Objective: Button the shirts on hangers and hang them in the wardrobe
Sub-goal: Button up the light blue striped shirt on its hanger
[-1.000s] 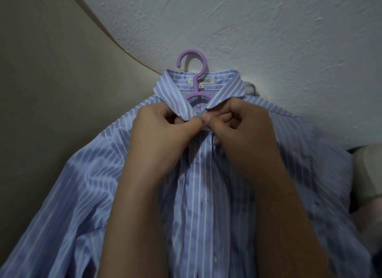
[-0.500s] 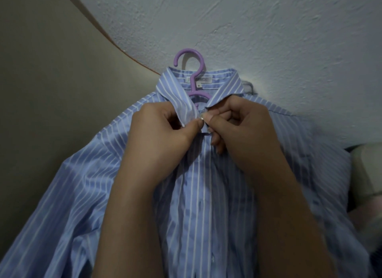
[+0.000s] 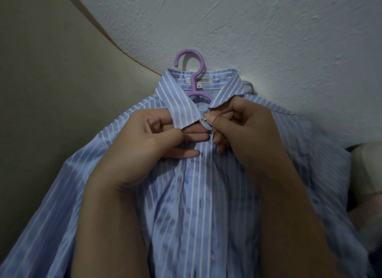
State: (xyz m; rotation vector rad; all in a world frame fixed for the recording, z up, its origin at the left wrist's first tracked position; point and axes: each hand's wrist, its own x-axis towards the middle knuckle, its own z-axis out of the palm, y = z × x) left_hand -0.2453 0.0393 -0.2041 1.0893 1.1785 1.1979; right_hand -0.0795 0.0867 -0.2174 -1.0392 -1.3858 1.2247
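The top button sits between the hands, under the hanger; right hand pinches it; left hand grips the shirt by its placket, which runs downward

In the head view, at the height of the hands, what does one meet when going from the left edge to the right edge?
Beige surface → left hand → right hand → pale object at the right edge. The striped shirt lies behind both hands across most of the width, so it has no single place.
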